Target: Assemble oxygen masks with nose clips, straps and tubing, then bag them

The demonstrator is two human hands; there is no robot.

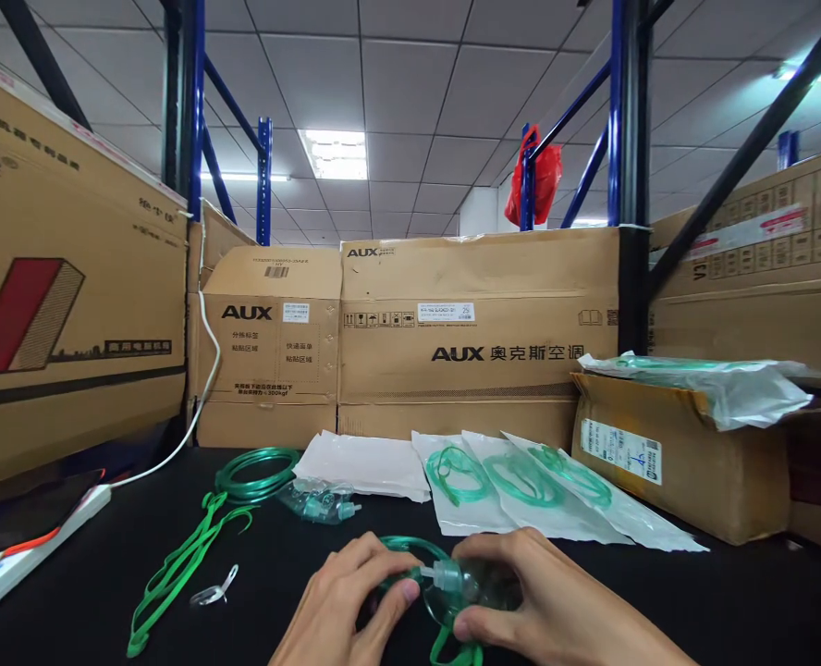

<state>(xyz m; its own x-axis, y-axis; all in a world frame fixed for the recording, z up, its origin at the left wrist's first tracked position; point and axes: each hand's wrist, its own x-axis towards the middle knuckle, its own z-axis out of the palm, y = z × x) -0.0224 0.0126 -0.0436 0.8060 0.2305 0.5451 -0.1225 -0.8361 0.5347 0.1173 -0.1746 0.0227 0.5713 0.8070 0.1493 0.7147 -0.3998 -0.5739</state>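
Note:
My left hand (pixel 361 592) pinches the end of a green tube (pixel 414 542) between thumb and fingers, right at a pale connector (pixel 447 575). My right hand (pixel 521 592) grips a clear green oxygen mask (pixel 440 606), which carries that connector. Tube end and connector meet between the hands; how far one sits on the other I cannot tell. Part of the mask is hidden behind my right fingers. A green elastic strap (pixel 458 653) hangs below it. Farther back lie another clear mask (pixel 320 502) and a coil of green tubing (pixel 256 473).
Green straps (pixel 178 566) and a small clear plastic piece (pixel 214 590) lie on the left. White packets (pixel 361 464) and three pouches with green tubing (pixel 514 486) stretch across the back. A cardboard box (pixel 688 462) stands right; a power strip (pixel 42 555) lies left.

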